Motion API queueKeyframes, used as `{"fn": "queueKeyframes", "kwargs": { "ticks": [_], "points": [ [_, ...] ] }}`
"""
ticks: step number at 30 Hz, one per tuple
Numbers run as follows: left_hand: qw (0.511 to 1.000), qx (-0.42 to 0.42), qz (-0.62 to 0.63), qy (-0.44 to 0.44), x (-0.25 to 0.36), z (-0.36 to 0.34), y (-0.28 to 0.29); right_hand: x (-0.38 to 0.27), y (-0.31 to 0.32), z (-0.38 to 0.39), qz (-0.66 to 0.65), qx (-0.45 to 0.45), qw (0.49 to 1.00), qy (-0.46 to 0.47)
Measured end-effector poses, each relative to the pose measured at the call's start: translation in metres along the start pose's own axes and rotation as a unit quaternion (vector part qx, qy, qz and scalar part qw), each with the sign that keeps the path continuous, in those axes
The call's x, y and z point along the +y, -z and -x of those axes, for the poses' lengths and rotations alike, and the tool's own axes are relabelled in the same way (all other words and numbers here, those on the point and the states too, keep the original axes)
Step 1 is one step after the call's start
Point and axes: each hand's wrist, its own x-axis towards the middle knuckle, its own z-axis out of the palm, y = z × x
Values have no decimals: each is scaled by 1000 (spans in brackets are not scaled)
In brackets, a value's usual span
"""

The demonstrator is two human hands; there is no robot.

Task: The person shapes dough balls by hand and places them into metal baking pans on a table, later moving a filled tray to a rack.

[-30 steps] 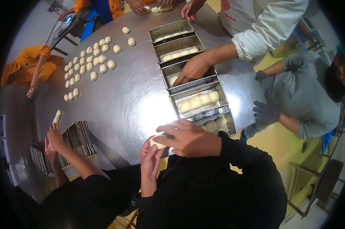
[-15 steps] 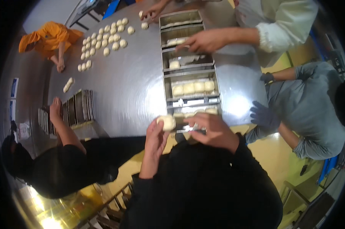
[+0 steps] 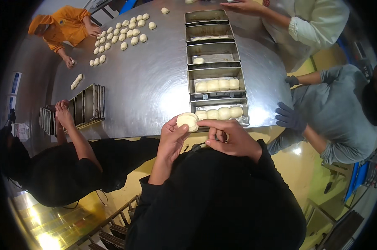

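Note:
Near the table's front edge, my left hand is closed on a flattened piece of pale dough, gripped between thumb and fingers. My right hand has its index finger stretched to the dough's right edge, with the other fingers curled and the thumb apart. Just beyond them stands a row of metal loaf pans. The nearest pan holds dough balls in a line, as does the one behind it; the middle pan has a single piece.
Several dough balls lie on the steel table. Empty pans stand at left, beside a co-worker in black. Others work around the table: one in orange, one in white, one in grey wearing gloves.
My hands have risen toward the pans; the dough looks flatter, and my right fingers have moved from across it to its edge. The white-sleeved co-worker's hand has left the pans.

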Motion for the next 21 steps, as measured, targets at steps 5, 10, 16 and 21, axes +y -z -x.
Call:
{"fn": "queueKeyframes", "kwargs": {
  "ticks": [5, 10, 16, 21],
  "points": [
    [999, 11, -29, 7, 10, 14, 6, -9, -19, -4, 21, -14, 1000, 13],
    [996, 7, -87, -10, 10, 22, 10, 1, -35, -6, 34, -13, 998, 57],
    [997, 25, -75, -24, 9, 28, 22, 0, -46, -9, 2, -17, 999, 34],
    [997, 23, -76, -20, 8, 33, 21, 7, -65, -7, -268, 162, 949, -24]
  ]
}}
